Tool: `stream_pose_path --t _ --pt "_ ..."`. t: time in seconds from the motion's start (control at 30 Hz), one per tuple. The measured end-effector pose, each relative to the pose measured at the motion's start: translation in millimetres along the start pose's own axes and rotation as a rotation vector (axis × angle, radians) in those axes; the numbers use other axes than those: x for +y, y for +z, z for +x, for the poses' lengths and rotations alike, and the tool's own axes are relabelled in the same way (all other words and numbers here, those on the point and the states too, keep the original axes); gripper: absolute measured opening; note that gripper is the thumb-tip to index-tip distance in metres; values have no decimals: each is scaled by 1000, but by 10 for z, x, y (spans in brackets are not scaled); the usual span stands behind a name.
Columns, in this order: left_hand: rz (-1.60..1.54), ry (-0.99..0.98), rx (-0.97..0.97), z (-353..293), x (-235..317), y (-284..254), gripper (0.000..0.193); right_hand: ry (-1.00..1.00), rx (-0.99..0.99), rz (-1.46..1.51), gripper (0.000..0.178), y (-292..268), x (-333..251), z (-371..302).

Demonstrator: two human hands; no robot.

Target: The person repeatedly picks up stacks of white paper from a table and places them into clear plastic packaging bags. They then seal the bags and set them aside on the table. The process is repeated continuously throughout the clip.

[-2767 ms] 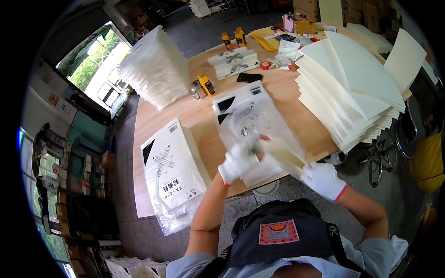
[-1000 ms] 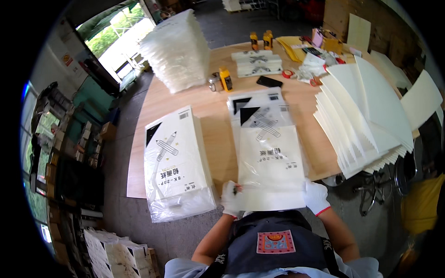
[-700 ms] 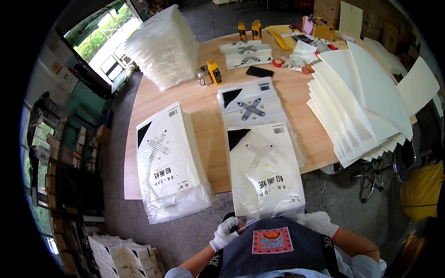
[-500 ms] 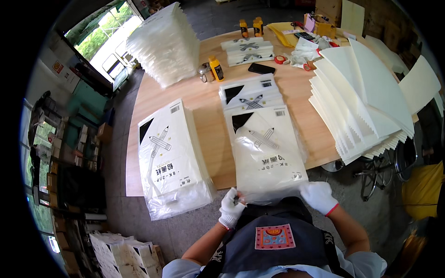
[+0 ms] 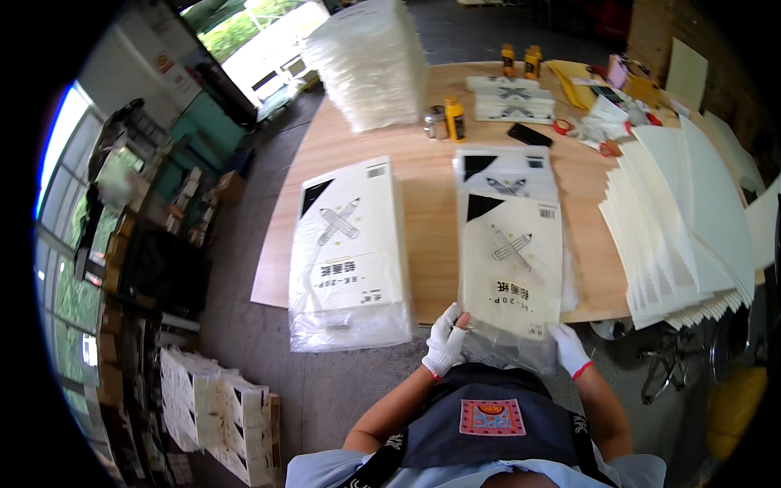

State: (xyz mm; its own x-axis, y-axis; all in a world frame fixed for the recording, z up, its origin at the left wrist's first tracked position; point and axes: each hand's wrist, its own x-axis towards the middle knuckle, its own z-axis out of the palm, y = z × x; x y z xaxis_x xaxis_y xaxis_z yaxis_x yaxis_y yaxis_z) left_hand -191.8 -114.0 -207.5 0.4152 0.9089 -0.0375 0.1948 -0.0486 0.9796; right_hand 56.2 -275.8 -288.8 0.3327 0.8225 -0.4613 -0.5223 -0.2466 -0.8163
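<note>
In front of me a clear plastic bag (image 5: 512, 346) holds a stack of white paper with a black corner and crossed pencils on its cover. It lies at the table's near edge, its loose end hanging over toward my apron. My left hand (image 5: 444, 343), in a white glove with a bare thumb tip showing, is closed on the bag's lower left edge. At the lower right corner my gloved right hand (image 5: 570, 350) is closed on the plastic, its fingertips partly hidden. A similar bag (image 5: 504, 167) of paper lies partly beneath, farther back.
To the left lies a thick bagged paper stack (image 5: 350, 252). Behind it rises a tall pile of clear bags (image 5: 370, 69). Fanned cream sheets (image 5: 675, 220) cover the right side. A phone (image 5: 530, 135), a yellow bottle (image 5: 454, 119) and a glass jar (image 5: 434, 122) sit farther back.
The view has swung left, so the table appears farther right. My hands are closer together, and my right hand has turned from a fist to fingers pointing up along the bag's edge.
</note>
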Motion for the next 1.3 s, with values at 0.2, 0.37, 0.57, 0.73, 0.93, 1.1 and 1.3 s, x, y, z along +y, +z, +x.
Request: stream_pose_path --t 0.2,0.37,0.57,0.73,0.93,1.1,1.3 --pt "-124 481 363 -177 919 -1066 4 148 -461 157 40 1636 -504 346" --pt "-159 255 708 187 555 -2553 11 -40 -528 -237 40 2859 -610 911" --pt "78 -8 863 0 -747 -2830 22 -158 -497 -464 35 3069 -340 741" --pt "-991 -204 661 -222 -1654 -1967 51 220 -790 -436 33 2381 -443 14" --pt "477 152 -526 -141 -875 -157 20 133 -154 -402 29 906 -193 -336" --pt "708 600 -202 810 -133 806 19 100 50 -377 29 458 -17 -665" --pt "843 368 -547 1457 -258 951 26 7 78 -361 25 593 26 -711"
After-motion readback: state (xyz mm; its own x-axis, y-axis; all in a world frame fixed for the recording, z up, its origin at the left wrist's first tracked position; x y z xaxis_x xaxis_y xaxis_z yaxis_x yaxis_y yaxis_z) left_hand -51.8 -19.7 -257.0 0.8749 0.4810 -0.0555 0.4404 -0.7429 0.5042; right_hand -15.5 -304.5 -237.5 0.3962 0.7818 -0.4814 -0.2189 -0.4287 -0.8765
